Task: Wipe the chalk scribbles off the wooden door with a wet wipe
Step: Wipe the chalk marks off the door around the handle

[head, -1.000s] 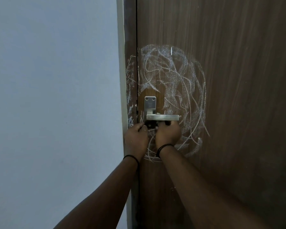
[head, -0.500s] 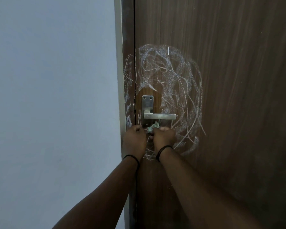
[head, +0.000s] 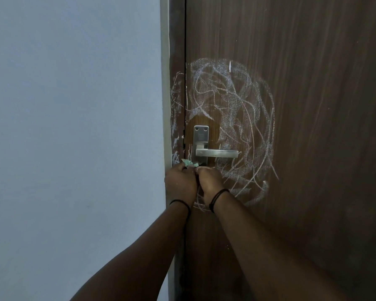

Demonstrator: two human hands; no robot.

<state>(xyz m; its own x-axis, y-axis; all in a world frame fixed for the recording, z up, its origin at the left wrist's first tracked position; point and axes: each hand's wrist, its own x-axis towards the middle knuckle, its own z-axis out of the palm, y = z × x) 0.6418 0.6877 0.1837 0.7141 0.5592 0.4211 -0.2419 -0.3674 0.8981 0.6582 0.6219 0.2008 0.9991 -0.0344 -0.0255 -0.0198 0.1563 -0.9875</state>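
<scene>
White chalk scribbles [head: 232,118] cover the dark wooden door [head: 313,105] around the steel lever handle [head: 216,153], and some run onto the door frame [head: 176,109]. Just below the handle, my left hand [head: 180,181] and my right hand [head: 210,180] are held close together with fingers curled. Both grip a small crumpled greenish wet wipe [head: 189,163], of which only a tuft shows above the knuckles. Each wrist wears a thin black band.
A plain pale wall [head: 74,127] fills the left half of the view. The door frame's edge runs vertically between wall and door. The handle's lever sticks out to the right just above my hands.
Both hands have dropped slightly below the handle and shifted left. The greenish wipe, hidden a second ago, now shows above my left knuckles.
</scene>
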